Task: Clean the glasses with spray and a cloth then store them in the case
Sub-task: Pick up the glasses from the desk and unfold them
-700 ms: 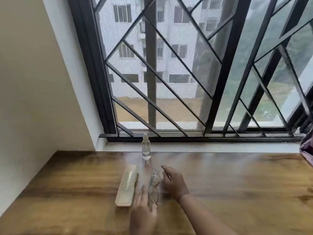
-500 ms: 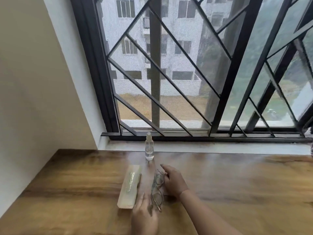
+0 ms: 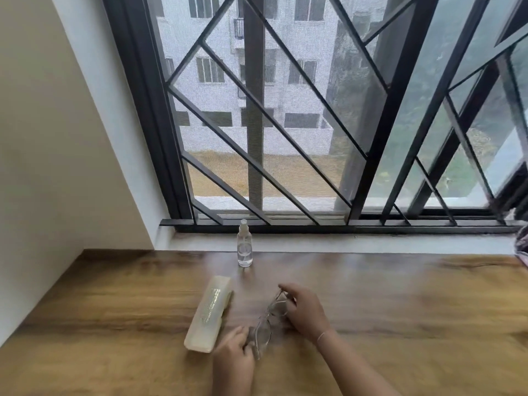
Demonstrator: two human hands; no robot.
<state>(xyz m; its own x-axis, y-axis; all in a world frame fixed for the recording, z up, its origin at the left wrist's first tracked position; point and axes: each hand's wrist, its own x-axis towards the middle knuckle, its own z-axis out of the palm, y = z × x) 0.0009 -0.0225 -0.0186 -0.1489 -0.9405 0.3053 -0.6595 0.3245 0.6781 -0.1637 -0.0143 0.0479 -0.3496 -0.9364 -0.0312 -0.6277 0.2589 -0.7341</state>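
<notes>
Thin-framed glasses [image 3: 267, 321] are held just over the wooden table [image 3: 400, 324], tilted with one lens nearer me. My left hand [image 3: 233, 358] pinches the near end of the frame. My right hand [image 3: 304, 310] holds the far end with curled fingers. A pale, closed glasses case [image 3: 207, 314] lies on the table just left of the glasses. A small clear spray bottle [image 3: 244, 245] stands upright behind them, near the window sill. No cloth is visible.
A wall [image 3: 43, 167] borders the table on the left. A white sill [image 3: 343, 244] and a dark window grille [image 3: 285, 124] run along the back. A bit of patterned fabric [image 3: 523, 244] shows at the far right edge.
Both hands have closed on the ends of the glasses and lifted them slightly off the table, shifting them to the right. The left hand's fingers, flat before, are now curled.
</notes>
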